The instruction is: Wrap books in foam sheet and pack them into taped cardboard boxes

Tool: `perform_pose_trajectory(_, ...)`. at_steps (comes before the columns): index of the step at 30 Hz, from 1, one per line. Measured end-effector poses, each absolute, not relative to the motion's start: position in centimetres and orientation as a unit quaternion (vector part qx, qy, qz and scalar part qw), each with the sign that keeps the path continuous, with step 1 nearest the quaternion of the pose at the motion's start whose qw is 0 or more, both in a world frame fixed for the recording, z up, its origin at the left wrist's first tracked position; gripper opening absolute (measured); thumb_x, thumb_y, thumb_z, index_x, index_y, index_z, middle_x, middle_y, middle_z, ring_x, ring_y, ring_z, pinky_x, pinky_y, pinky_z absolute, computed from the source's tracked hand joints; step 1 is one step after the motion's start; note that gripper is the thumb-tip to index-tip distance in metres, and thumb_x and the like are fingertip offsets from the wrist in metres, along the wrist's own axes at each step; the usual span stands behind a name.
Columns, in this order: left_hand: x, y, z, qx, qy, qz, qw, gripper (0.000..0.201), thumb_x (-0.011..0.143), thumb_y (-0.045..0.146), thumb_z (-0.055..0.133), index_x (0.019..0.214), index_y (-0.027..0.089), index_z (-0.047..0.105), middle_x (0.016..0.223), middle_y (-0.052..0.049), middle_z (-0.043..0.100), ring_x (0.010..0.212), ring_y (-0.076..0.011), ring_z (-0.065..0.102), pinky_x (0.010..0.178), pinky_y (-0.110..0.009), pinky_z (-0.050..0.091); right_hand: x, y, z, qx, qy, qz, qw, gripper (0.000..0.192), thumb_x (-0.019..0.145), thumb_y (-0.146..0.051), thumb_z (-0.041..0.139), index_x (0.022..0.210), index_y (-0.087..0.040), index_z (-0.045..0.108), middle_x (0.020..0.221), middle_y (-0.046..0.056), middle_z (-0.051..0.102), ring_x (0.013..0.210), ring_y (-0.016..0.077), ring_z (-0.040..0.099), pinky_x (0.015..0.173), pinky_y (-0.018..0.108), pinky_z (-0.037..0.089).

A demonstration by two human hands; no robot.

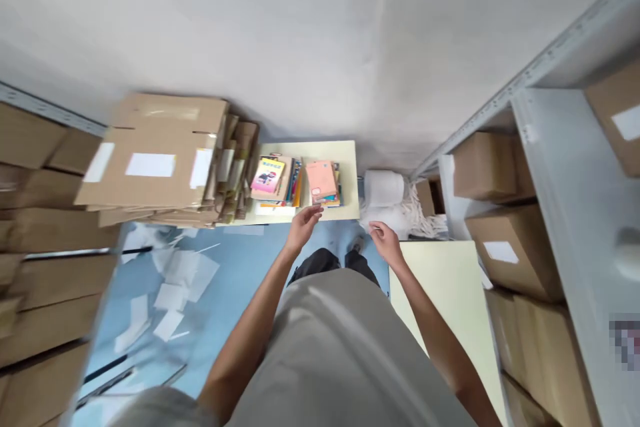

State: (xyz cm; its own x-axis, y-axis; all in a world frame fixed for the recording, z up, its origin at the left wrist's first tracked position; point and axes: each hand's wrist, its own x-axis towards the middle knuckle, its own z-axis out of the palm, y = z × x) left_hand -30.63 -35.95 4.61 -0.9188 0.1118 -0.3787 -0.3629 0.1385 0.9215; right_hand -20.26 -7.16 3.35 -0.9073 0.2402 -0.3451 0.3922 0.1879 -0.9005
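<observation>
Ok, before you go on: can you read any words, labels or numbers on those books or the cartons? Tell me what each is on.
Nothing reads clearly.
Yellow book cover: a line of title print at the top, too blurred to read.
Pink book cover: small print, too small to read.
White labels on the stack of flat cartons: look blank.
White label on the box on the shelf: no readable print.
Left hand and right hand hold nothing printed.

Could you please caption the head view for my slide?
Both hands reach empty toward books on a table.
</observation>
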Motion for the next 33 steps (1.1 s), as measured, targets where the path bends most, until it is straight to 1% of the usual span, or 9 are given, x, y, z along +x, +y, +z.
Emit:
perform_pose_trajectory(5,-31.8,-38.7,6.5,-0.182,0.727,0.651,0.120,0.063,0.080,0.060,0.086,0.128,0.018,0.079,0.137,-0.020,0.084,0.123,-0.0364,0.081,0.113,-0.055,0.060,-28.5,-9.8,2.0,0.138,0.765,-0.625,0.065,0.040,0.097,-0.057,0.068,0.112,-0.023,0.081,0.121,0.015,0.089,0.114,0.0326,0.085,0.108,0.048,0.067)
perform_pose_trajectory(10,-35.2,-40.4,5.9,-0.192,0.716,0.662,0.115,0.065,0.081,0.062,0.087,0.130,0.019,0.080,0.138,-0.019,0.083,0.125,-0.0367,0.079,0.114,-0.055,0.060,-36.3,-13.9,1.2,0.110,0.790,-0.602,0.042,0.036,0.102,-0.051,0.069,0.120,-0.022,0.081,0.125,0.015,0.087,0.116,0.0306,0.084,0.107,0.044,0.066)
perform_pose_trajectory(16,-41.3,-39.8,3.0,-0.146,0.704,0.651,0.244,0.070,0.084,0.056,0.085,0.141,0.016,0.076,0.155,-0.022,0.074,0.146,-0.0405,0.069,0.124,-0.055,0.055,-42.2,-17.6,-1.2,0.242,0.866,-0.430,0.074,0.024,0.092,-0.034,0.081,0.112,-0.021,0.078,0.124,0.013,0.085,0.110,0.0285,0.082,0.106,0.041,0.063)
perform_pose_trajectory(21,-44.7,-39.6,1.7,-0.088,0.714,0.615,0.323,0.067,0.089,0.045,0.080,0.147,0.014,0.072,0.158,-0.025,0.071,0.152,-0.0424,0.065,0.127,-0.056,0.052,-41.9,-19.3,-1.8,0.280,0.873,-0.388,0.090,0.017,0.090,-0.032,0.081,0.103,-0.022,0.077,0.116,0.011,0.085,0.106,0.0281,0.080,0.100,0.038,0.062)
perform_pose_trajectory(23,-45.6,-40.9,1.7,-0.047,0.739,0.605,0.293,0.058,0.093,0.042,0.076,0.145,0.016,0.073,0.157,-0.023,0.072,0.152,-0.0410,0.065,0.130,-0.058,0.050,-41.6,-19.9,-1.5,0.288,0.878,-0.375,0.079,0.018,0.092,-0.034,0.078,0.106,-0.022,0.078,0.121,0.013,0.084,0.108,0.0284,0.080,0.102,0.039,0.062)
perform_pose_trajectory(26,-46.9,-44.2,1.9,0.011,0.814,0.560,0.152,0.048,0.100,0.039,0.071,0.145,0.021,0.073,0.163,-0.021,0.065,0.161,-0.0398,0.055,0.140,-0.059,0.038,-42.0,-21.9,-1.2,0.268,0.880,-0.390,0.054,0.023,0.097,-0.036,0.072,0.114,-0.021,0.079,0.123,0.014,0.083,0.105,0.0268,0.080,0.103,0.039,0.062)
perform_pose_trajectory(28,-47.6,-46.4,1.9,-0.002,0.864,0.498,0.072,0.057,0.100,0.042,0.075,0.152,0.020,0.068,0.175,-0.023,0.053,0.171,-0.0437,0.040,0.144,-0.062,0.027,-42.9,-24.2,-1.4,0.231,0.869,-0.430,0.075,0.026,0.100,-0.036,0.069,0.119,-0.022,0.079,0.118,0.011,0.085,0.102,0.0254,0.081,0.102,0.038,0.064)
perform_pose_trajectory(30,-48.1,-47.9,1.6,-0.055,0.896,0.437,0.053,0.084,0.092,0.048,0.087,0.163,0.016,0.057,0.182,-0.028,0.040,0.175,-0.0521,0.028,0.143,-0.068,0.022,-44.0,-27.1,-1.9,0.200,0.854,-0.465,0.124,0.024,0.101,-0.037,0.071,0.119,-0.023,0.078,0.111,0.008,0.086,0.100,0.0248,0.083,0.099,0.038,0.065)
perform_pose_trajectory(33,-48.3,-48.9,0.8,-0.100,0.913,0.386,0.089,0.117,0.080,0.051,0.098,0.173,0.008,0.041,0.184,-0.038,0.030,0.171,-0.0617,0.028,0.137,-0.074,0.027,-45.3,-31.1,-2.6,0.180,0.846,-0.472,0.172,0.017,0.098,-0.036,0.078,0.109,-0.023,0.077,0.104,0.007,0.087,0.099,0.0260,0.084,0.098,0.040,0.066)
